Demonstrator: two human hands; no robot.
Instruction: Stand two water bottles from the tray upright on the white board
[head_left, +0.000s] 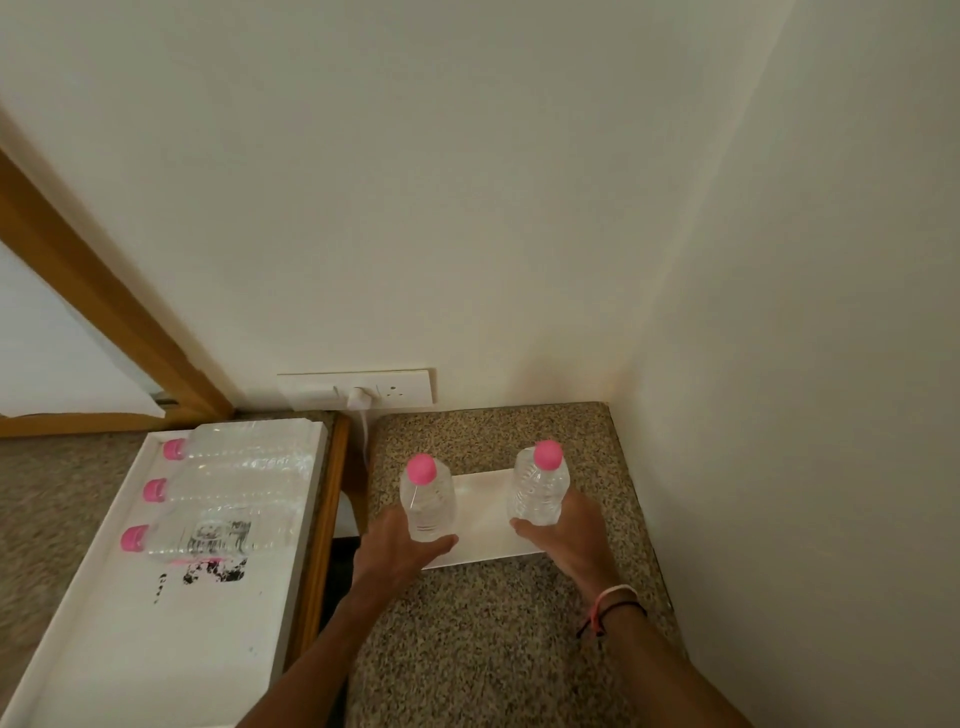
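Observation:
Two clear water bottles with pink caps stand upright over the white board (480, 512) on the speckled stone counter. My left hand (397, 545) wraps the base of the left bottle (427, 501). My right hand (566, 535) holds the base of the right bottle (539, 491). Whether the bottle bases touch the board is hidden by my fingers. On the left, a white tray (156, 623) holds three more bottles (234, 491) lying on their sides, caps pointing left.
The counter (498, 623) sits in a corner, with walls behind and to the right. A wall socket (358, 388) with a white plug and cord is just behind it. A wooden edge (317, 545) and a dark gap separate tray and counter.

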